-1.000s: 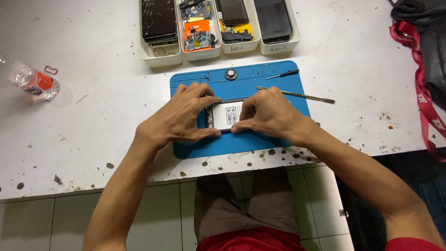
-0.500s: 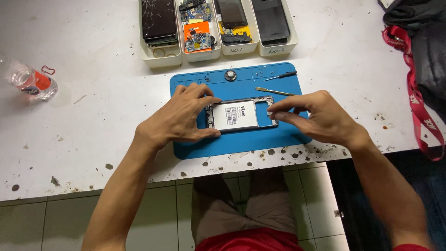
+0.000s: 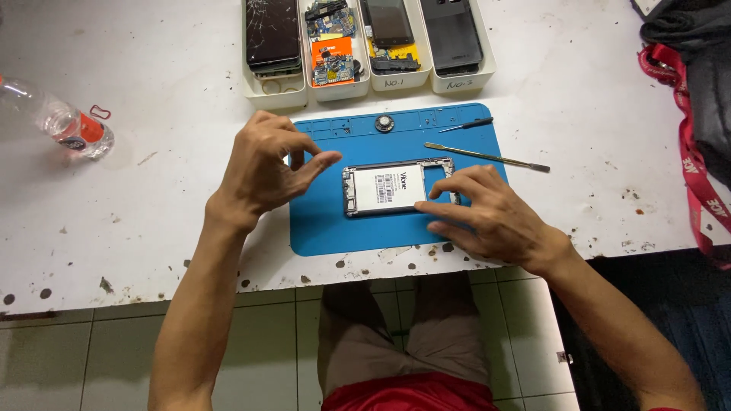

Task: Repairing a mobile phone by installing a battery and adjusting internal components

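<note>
A: While the opened phone (image 3: 397,187) lay flat near the middle of the blue mat (image 3: 327,224), back up with its white-labelled battery showing, where were the hands?

B: Right hand (image 3: 487,217) rested on the mat at the phone's lower right corner, fingers (image 3: 449,185) spread and touching the frame edge. Not wrapped around it, more pressing on it. So that grip was loose, nothing actually clasped.

A: Left hand?

B: Left hand (image 3: 266,164) was raised just left of the phone, apart from it, thumb and forefinger tips (image 3: 329,157) drawn close together. Could not tell whether something tiny was pinched there; too small to see.

A: Tools nearby?

B: Thin metal spudger (image 3: 487,157) lay across the mat's right edge, partly on the white surface (image 3: 152,221). Small dark screwdriver (image 3: 466,125) sat above it on the mat. Round metal disc (image 3: 384,123) near the mat's top edge.

A: Rest of the scene?

B: Four white trays (image 3: 369,84) in a row beyond the mat: a cracked phone (image 3: 272,34), circuit boards (image 3: 331,42), another phone (image 3: 389,23), a dark back cover (image 3: 452,34). Plastic bottle (image 3: 57,122) lying on its side at far left. Dark bag with a red strap (image 3: 689,144) at the right edge. Surface was speckled with dark chips along its front.
</note>
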